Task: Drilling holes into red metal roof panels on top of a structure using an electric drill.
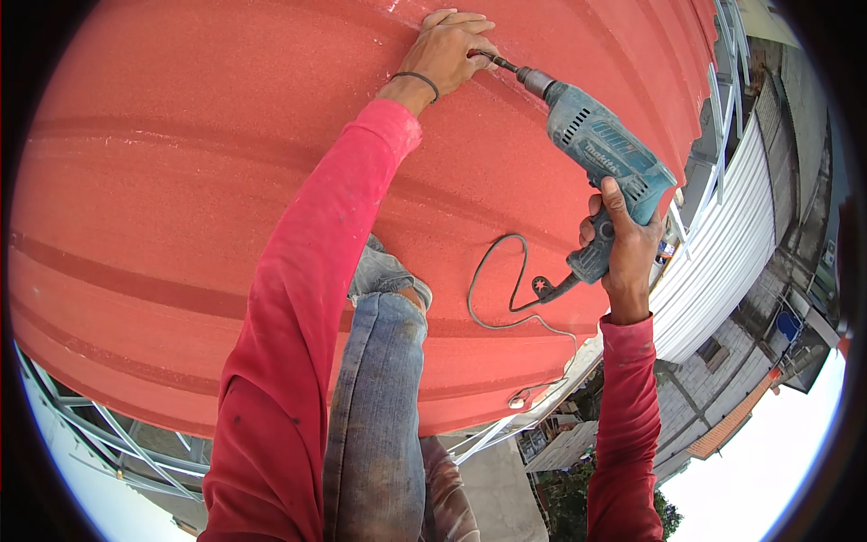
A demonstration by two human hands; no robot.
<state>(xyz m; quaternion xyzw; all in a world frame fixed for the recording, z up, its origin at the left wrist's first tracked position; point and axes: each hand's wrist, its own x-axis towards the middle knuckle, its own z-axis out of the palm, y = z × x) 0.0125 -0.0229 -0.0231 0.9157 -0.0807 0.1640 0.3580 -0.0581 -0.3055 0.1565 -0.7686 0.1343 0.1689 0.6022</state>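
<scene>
My right hand (629,248) is wrapped round the handle of a blue-green corded power drill (607,144). From its chuck a dark driver bit (498,60) points up and left. At the bit's tip is my left hand (449,56), resting low against the red ribbed metal roof sheet (199,199). Its thumb and forefinger close together round the tip, and whatever they pinch is hidden. The other fingers lie along the sheet. A thin grey power cord (471,289) trails from the drill handle in a loop over the sheet, with a small dark tag near the handle.
My jeans-clad leg (375,397) is on the roof between my arms. The sheet's edge curves down at the right and bottom, with pale metal framing (718,117) beyond it. Far below lie a white corrugated roof (722,253), concrete walls and greenery.
</scene>
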